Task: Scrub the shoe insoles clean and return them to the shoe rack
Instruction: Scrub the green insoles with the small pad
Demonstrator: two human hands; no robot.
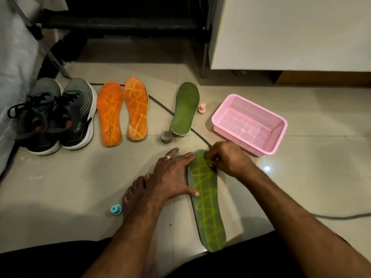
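A green insole [208,209] with yellow crossing lines lies on the tiled floor in front of me. My left hand [170,175] lies flat beside it, fingers straight, thumb pressing its left edge. My right hand [224,159] has its fingers curled at the insole's far tip, pinching something small and green that I cannot make out. A second green insole [185,109] lies further back. Two orange insoles [123,111] lie side by side to the left. The dark shoe rack [124,23] stands at the back.
A pair of dark running shoes [58,115] stands at the left. An empty pink basket [249,123] sits at the right. A small grey cup [166,136], a pink cap [201,108] and a blue cap [116,209] lie about. A cable [166,109] crosses the floor. My bare foot [134,195] rests near the left hand.
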